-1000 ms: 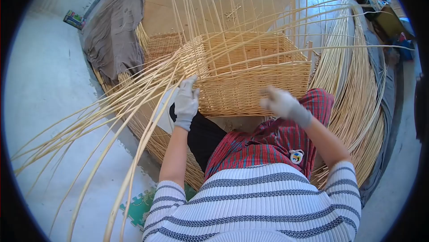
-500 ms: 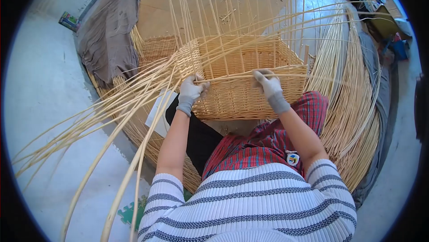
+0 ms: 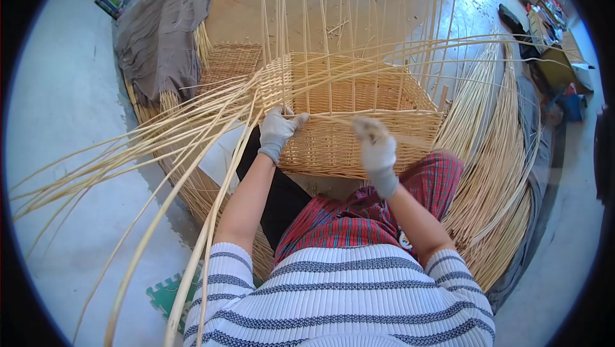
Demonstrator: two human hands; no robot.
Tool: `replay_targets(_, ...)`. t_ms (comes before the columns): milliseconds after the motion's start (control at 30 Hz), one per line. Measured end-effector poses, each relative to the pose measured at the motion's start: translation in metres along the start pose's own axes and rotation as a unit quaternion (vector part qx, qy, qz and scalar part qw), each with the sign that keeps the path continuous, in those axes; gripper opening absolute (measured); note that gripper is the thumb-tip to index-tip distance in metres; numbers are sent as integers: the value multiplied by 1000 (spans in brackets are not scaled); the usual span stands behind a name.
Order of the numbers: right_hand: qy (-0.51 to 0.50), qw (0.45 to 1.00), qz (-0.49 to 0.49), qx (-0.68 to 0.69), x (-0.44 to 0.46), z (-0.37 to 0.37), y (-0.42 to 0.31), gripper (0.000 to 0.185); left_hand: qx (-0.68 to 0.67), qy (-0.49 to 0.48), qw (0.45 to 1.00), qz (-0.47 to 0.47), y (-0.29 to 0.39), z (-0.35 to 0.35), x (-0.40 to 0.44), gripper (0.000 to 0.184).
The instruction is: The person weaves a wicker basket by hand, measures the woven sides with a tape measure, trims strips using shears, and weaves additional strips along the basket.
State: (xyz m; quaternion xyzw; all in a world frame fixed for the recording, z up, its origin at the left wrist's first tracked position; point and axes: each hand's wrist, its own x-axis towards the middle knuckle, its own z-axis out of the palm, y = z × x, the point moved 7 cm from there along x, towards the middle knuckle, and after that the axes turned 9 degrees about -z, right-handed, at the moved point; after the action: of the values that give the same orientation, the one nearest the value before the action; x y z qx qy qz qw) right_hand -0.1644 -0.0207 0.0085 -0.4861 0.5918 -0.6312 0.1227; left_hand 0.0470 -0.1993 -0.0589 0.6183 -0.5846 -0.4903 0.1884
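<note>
A woven wicker basket (image 3: 359, 145) stands in front of my knees, its upright stakes rising from the rim. My left hand (image 3: 280, 130), in a pale glove, grips the near rim at the left corner, thumb pointing right along it. My right hand (image 3: 377, 145), gloved too and blurred, is by the near side of the basket with its fingers curled; whether a rod is in them is too smeared to tell. Long loose rods (image 3: 186, 130) fan out from the basket's left corner to the lower left, and others cross above it to the right.
Bundles of rods (image 3: 490, 187) lie on the right. At the left, a grey-brown cloth (image 3: 170, 33) covers more rods. Behind the basket's left end is another woven panel (image 3: 232, 64). A green foam mat (image 3: 172, 296) is at the lower left, and boxes (image 3: 557, 68) stand far right.
Half a second ago both hands were at a rod along the near rim. My right hand has since come off the rim, slightly lower and left. My left hand stays at the corner.
</note>
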Motion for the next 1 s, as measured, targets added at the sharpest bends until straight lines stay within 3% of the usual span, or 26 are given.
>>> replay_targets(33,-3,1000,-1,-1,-6,2,-12,17,21,4,1000,5,-1,0,1,41)
replay_targets(100,-109,989,-79,-53,-18,16,-35,14,-27,-16,1000,-5,-12,3,9,41)
replay_targets(133,-44,998,-28,-20,-7,9,-1,22,-73,-34,997,-14,-16,6,13,42)
replay_targets(167,-41,998,-31,-19,7,3,6,22,-72,-33,997,-10,-10,6,10,42)
replay_targets(200,-86,975,200,39,7,6,40,32,-88,-32,995,-14,-3,5,3,41)
replay_targets(233,-126,894,418,97,-10,15,63,41,-104,-31,994,-16,3,2,-3,42)
replay_targets(300,-312,798,482,182,-27,54,37,59,-100,-44,994,-15,-11,5,13,41)
replay_targets(333,-309,804,475,181,-16,67,44,59,-99,-56,993,-17,-20,8,23,41)
replay_targets(433,-131,844,376,359,68,120,100,44,-26,-74,997,-17,-33,12,37,36)
replay_targets(500,-87,847,315,420,129,151,80,41,-166,-92,981,-34,-28,12,23,35)
replay_targets(567,101,892,94,431,183,140,20,24,-124,-76,989,-7,-10,4,5,38)
replay_targets(600,96,890,83,438,199,147,13,24,-126,-68,990,4,-15,4,9,38)
replay_targets(633,-50,951,-13,305,214,164,-8,37,-143,-83,986,13,-25,8,14,39)
replay_targets(667,-192,963,-107,156,218,186,-23,50,-159,-98,982,17,-28,11,20,40)
replay_targets(700,-196,961,-109,161,234,196,-23,50,-160,-90,983,17,-20,8,17,40)
replay_targets(733,-265,937,-178,-142,255,213,-22,50,-161,-87,983,9,-16,6,10,40)
replay_targets(767,-307,817,-229,-430,266,226,-13,51,-162,-85,983,1,-10,5,1,41)
replay_targets(800,-311,818,-227,-427,267,232,-15,51,-181,-90,979,-18,-9,6,-2,40)
replay_targets(900,-382,621,-327,-602,246,271,-16,37,-205,-98,974,-22,-11,7,1,39)
replay_targets(967,-309,797,-445,-267,214,277,-42,26,-105,-79,991,-1,-4,0,2,38)
replay_targets(1000,-285,851,-403,-177,186,242,-78,22,-97,-82,992,-12,-6,0,1,37)
